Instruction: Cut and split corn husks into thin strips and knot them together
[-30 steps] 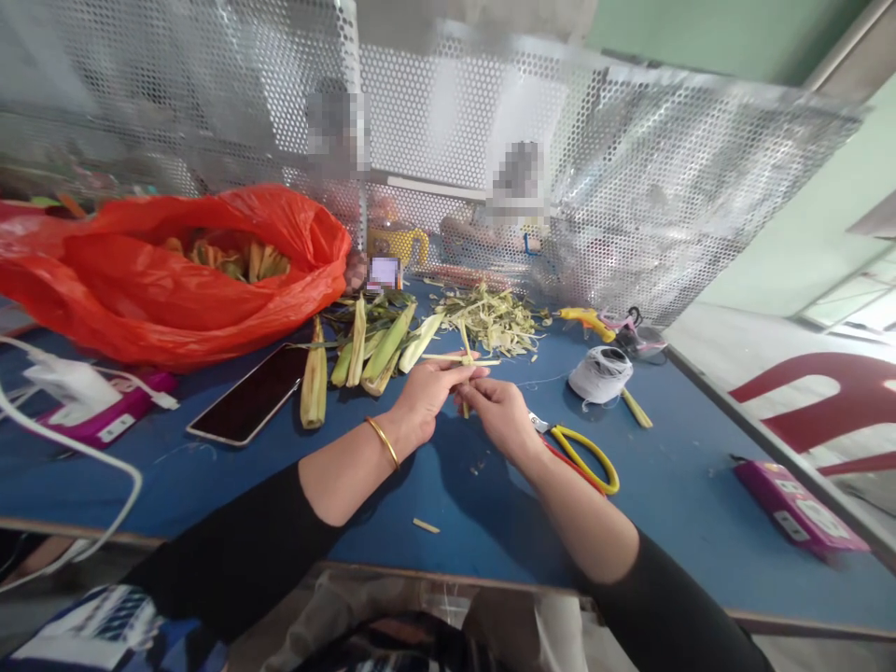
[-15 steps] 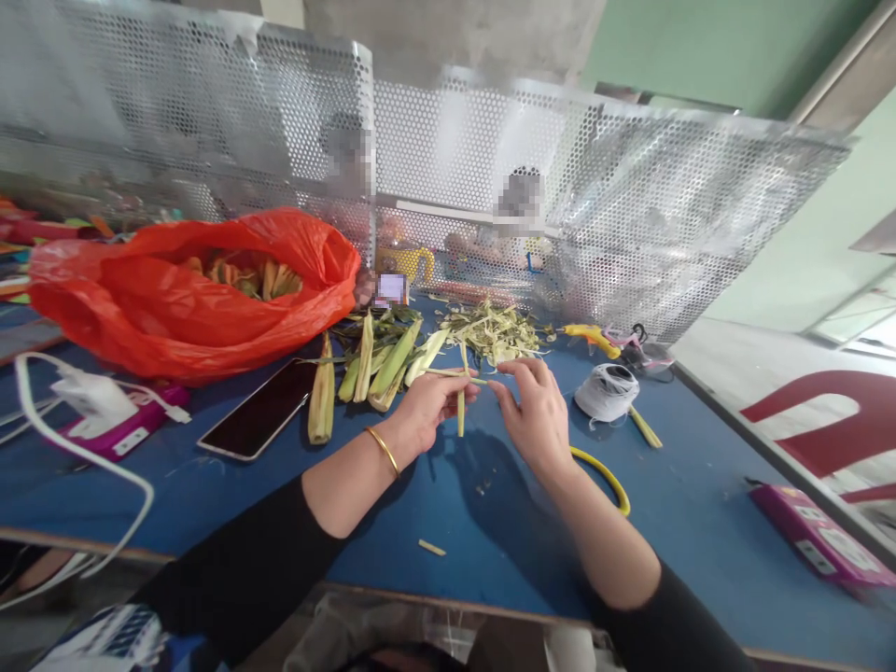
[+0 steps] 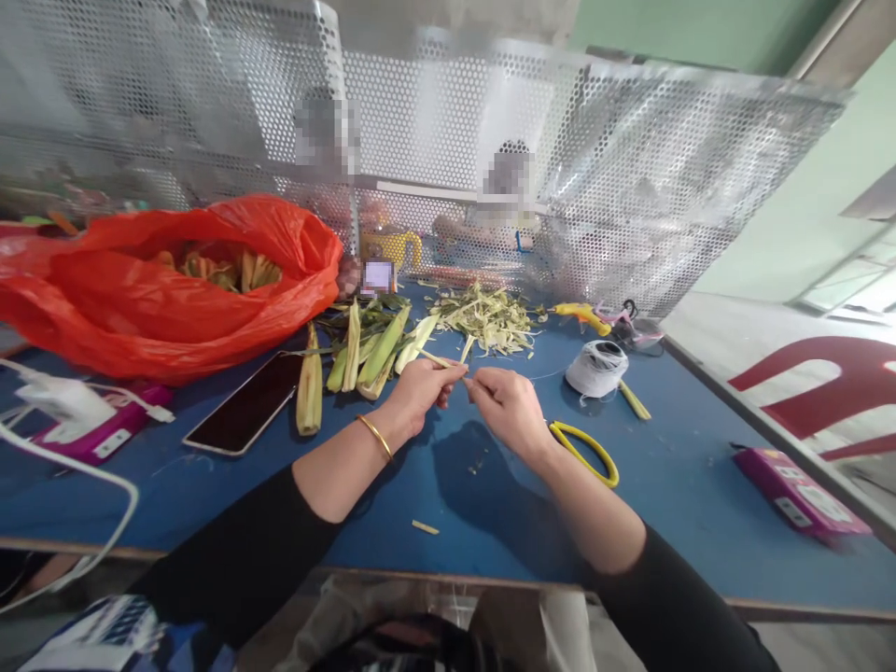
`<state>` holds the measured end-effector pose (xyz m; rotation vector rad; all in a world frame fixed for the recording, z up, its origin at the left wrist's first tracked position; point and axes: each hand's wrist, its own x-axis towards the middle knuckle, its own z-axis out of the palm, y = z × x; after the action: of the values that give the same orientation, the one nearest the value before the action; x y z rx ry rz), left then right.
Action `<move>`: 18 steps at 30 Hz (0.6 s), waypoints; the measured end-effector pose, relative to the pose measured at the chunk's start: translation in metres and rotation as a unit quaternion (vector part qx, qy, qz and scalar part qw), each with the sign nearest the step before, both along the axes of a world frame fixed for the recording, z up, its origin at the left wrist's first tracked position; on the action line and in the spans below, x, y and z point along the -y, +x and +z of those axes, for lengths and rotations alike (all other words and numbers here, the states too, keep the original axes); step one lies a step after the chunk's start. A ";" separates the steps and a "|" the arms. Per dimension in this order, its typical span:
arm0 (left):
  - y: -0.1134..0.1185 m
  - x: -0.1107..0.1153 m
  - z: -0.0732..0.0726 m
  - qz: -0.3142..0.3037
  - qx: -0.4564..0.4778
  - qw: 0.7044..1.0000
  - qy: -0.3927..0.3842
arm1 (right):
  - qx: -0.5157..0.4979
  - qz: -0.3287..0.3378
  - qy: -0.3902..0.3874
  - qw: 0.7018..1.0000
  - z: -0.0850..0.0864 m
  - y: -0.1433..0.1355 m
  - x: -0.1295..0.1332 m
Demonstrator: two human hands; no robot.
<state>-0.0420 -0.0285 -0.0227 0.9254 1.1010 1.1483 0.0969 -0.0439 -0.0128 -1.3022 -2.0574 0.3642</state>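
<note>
My left hand (image 3: 422, 390), with a gold bangle at the wrist, pinches a narrow pale-green corn husk strip (image 3: 437, 358) between thumb and fingers. Another short piece of husk (image 3: 467, 349) stands up just above the fingertips. Close on its right, my right hand (image 3: 510, 403) is curled with thumb and forefinger pinched at the strip's end; the held part is mostly hidden. Beyond the left hand lie several whole corn husks (image 3: 384, 359). A heap of shredded husk (image 3: 490, 319) is behind both hands.
A red plastic bag (image 3: 280, 336) of husks and a phone (image 3: 245, 408) lie left, near a purple power strip (image 3: 105, 434). On the right are a white thread spool (image 3: 595, 371), a yellow loop handle (image 3: 606, 457) and a yellow glue gun (image 3: 582, 315). A perforated screen (image 3: 448, 112) stands behind.
My right hand has closed from a loose, spread pinch into a curled grip and come nearer the left. The crossing strip no longer hangs below the left fingers. The view has shifted slightly.
</note>
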 end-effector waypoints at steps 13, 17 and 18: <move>-0.001 0.005 -0.001 -0.161 -0.043 0.986 0.015 | -0.403 -0.009 -0.221 0.888 -0.009 0.008 -0.022; 0.002 0.008 -0.003 -0.175 -0.080 0.981 0.018 | -0.383 -0.035 -0.163 0.909 -0.013 0.003 -0.019; 0.002 0.008 -0.003 -0.181 -0.078 0.980 0.015 | -0.378 -0.052 -0.143 0.913 -0.015 0.002 -0.019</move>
<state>-0.0397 -0.0369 -0.0253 1.2001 0.9904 0.8050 0.0993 -0.0249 -0.0277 -1.1686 -1.3018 0.9780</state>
